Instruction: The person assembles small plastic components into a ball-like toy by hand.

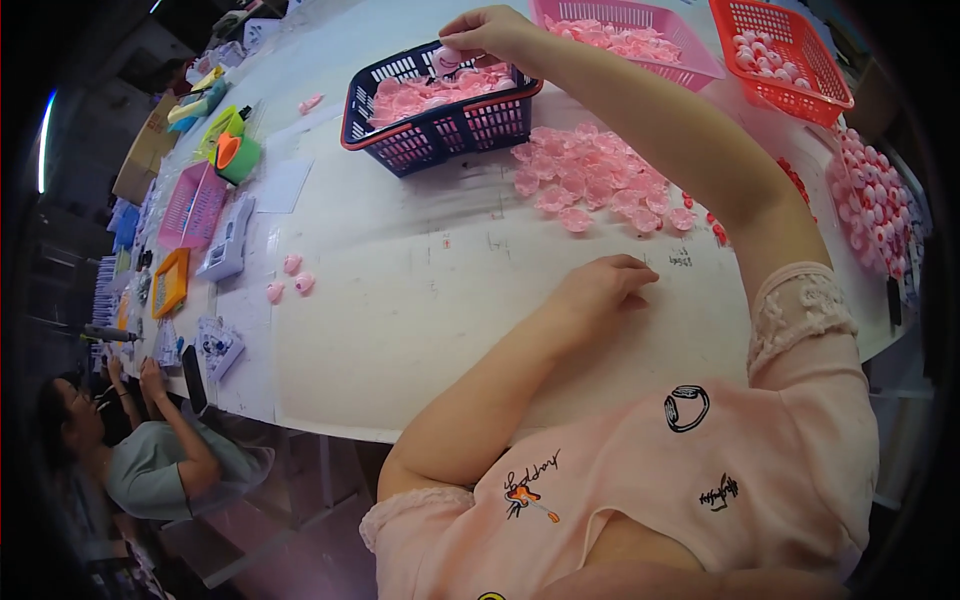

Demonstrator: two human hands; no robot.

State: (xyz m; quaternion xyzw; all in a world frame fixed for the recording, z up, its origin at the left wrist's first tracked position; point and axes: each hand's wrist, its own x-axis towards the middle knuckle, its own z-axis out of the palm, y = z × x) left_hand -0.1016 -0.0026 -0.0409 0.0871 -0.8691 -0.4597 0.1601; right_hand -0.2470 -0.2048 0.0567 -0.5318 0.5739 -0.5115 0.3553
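My right hand (pixel 492 35) reaches over the far edge of a dark blue plastic basket (pixel 440 132). Between its fingertips is a small rounded pink plastic piece (pixel 447 60) with a dark mark. Thin pink petal-like pieces (pixel 425 98) fill much of the basket. My left hand (pixel 605 290) lies on the white table with its fingers loosely apart, and nothing shows in it. Beyond it spreads a heap of pink flower-shaped plastic pieces (pixel 590 175), partly covered by my right forearm.
Behind my right arm stand a pink basket (pixel 690 66) and a red basket (pixel 780 95), both with pink pieces. A bag of red and pink pieces (pixel 870 205) lies at the right. Three small pink pieces (pixel 292 264) sit left. A co-worker (pixel 170 460) sits lower left.
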